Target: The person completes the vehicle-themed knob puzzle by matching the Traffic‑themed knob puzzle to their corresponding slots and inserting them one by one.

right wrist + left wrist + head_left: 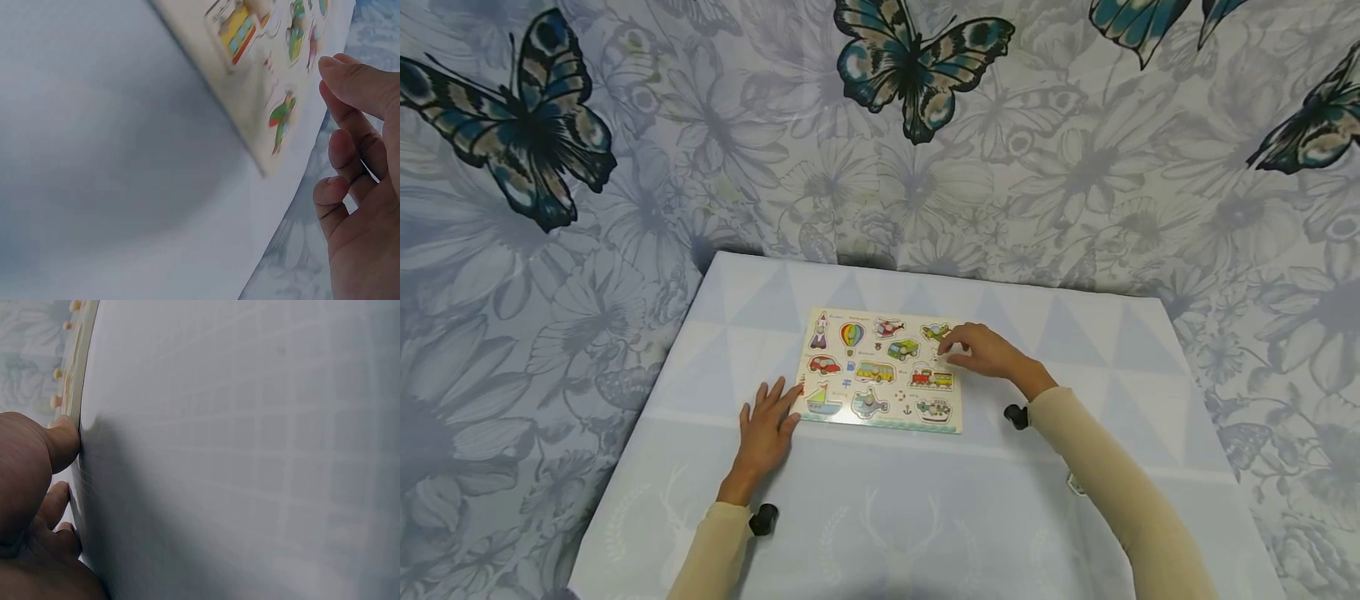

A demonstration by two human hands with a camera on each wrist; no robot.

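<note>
A wooden peg puzzle board (880, 425) with vehicle pictures lies flat on the table. In its top right corner sits a green airplane piece (934, 332). My right hand (981, 350) hovers beside this corner, fingers loosely bent. The right wrist view shows thumb and index finger close together with nothing visible between them, apart from the airplane piece (282, 122). My left hand (765, 429) has its fingers spread on the table, touching the board's left edge. In the left wrist view the thumb (64, 444) meets the board's side, with peg knobs (57, 400) above.
The table (880, 508) wears a pale patterned cloth. A small light object (1076, 485) peeks out, partly hidden by the right sleeve (1120, 492). Black wrist devices (763, 519) are on both arms. Behind the table hangs a flower and butterfly backdrop (737, 150).
</note>
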